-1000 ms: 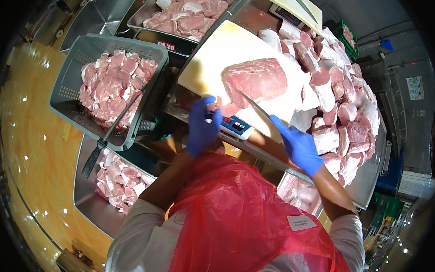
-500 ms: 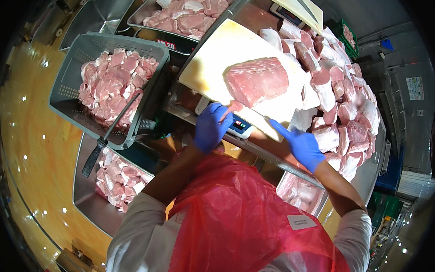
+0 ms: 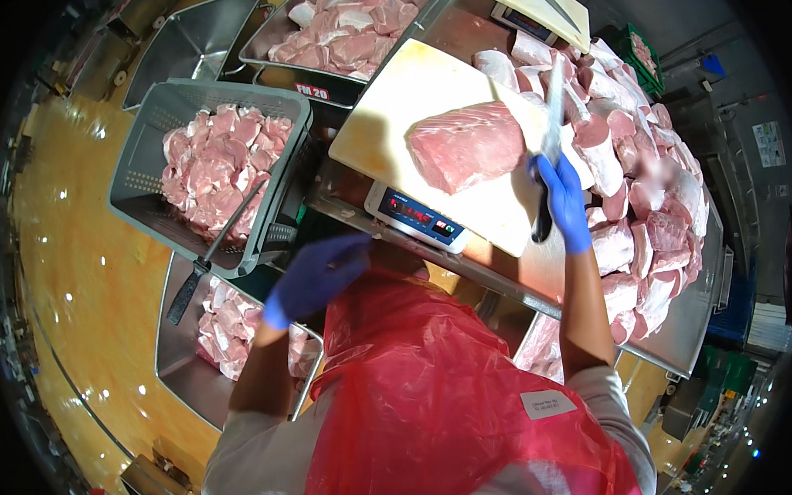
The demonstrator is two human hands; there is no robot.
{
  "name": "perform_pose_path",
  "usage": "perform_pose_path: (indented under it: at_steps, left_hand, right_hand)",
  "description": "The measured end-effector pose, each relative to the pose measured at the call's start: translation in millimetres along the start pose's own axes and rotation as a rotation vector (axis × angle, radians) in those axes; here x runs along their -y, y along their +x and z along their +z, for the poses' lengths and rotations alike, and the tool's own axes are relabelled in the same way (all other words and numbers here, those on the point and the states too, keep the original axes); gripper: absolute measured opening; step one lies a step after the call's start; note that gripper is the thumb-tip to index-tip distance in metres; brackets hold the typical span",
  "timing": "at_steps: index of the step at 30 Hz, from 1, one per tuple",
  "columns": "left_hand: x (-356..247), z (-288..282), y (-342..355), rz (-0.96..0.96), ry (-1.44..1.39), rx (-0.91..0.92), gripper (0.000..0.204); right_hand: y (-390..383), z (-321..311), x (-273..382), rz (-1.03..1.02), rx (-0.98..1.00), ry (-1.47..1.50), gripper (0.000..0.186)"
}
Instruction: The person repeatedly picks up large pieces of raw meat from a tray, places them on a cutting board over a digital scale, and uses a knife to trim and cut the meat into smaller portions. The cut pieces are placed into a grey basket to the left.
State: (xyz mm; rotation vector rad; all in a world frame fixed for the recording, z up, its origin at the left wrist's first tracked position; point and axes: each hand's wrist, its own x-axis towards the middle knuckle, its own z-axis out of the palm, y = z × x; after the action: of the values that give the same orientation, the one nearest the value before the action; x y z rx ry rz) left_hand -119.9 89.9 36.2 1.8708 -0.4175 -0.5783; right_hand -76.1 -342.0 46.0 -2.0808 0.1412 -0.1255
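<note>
My right hand (image 3: pixel 564 199), in a blue glove, grips a knife (image 3: pixel 554 113) by its black handle, with the long blade pointing away from me. It is at the right edge of a white cutting board (image 3: pixel 372 124). On the board lies a thick piece of raw pink meat (image 3: pixel 466 145), which neither hand touches. My left hand (image 3: pixel 322 280), also gloved in blue, is low in front of the left side of my apron, above the near metal bin. Motion blurs its fingers, and I cannot make out anything in them.
A digital scale (image 3: pixel 416 218) sits at the board's near edge. Many large meat pieces (image 3: pixel 630 168) are piled on the right. A grey basket (image 3: pixel 138 142) of cut meat stands left, a sharpening steel (image 3: pixel 211 258) resting on it. Metal bins (image 3: pixel 182 367) of meat stand nearby.
My left hand has drawn back from the board's near edge toward the lower left, and the meat strip at its fingers no longer shows. My right hand has risen, its knife swinging to point away.
</note>
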Motion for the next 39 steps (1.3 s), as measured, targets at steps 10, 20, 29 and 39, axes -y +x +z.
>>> perform_pose_path:
  at_steps: [10,20,29,39]
  left_hand:
    - [-25,73,206,0.173,0.116,-0.486,0.068]
    - [-43,-8,266,0.770,0.451,-0.689,0.026]
    - [11,79,104,0.554,0.346,-0.689,0.029]
    - [17,88,118,0.559,0.216,-0.642,0.013]
  right_hand:
    - [40,26,-15,0.049,0.002,0.274,0.025]
    - [-120,55,19,0.196,-0.018,0.364,0.028]
    - [-142,59,41,0.032,-0.042,-0.270,0.064]
    - [-65,135,73,-0.187,0.185,-0.588,0.086]
